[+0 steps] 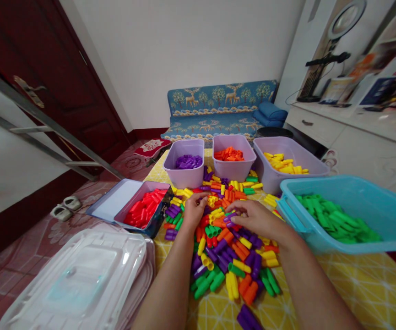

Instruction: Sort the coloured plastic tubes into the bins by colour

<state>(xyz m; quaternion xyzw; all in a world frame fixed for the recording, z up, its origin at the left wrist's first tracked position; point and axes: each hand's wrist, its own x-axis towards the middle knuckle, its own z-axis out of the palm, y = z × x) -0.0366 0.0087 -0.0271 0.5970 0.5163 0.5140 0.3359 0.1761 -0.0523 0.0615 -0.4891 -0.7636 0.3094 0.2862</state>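
Observation:
A mixed heap of small plastic tubes (pixel 221 247) in purple, green, yellow, orange and red covers the middle of the table. My left hand (pixel 197 210) is over the far left part of the heap, its fingers curled beside some yellow tubes (pixel 213 201); what they pinch, if anything, I cannot make out. On the right, my right hand (pixel 252 216) reaches in from the side, with thumb and fingers closed around a purple tube (pixel 230 218). Both palms face the heap, and the hands are a short gap apart.
Lilac bins hold purple (pixel 184 176), orange (pixel 234 172) and yellow (pixel 269 176) tubes along the back. A turquoise bin (pixel 349 185) with green tubes stands right. Red tubes fill a hinged box (pixel 161 222) left. White lids (pixel 129 256) lie front left on the yellow tablecloth (pixel 359 284).

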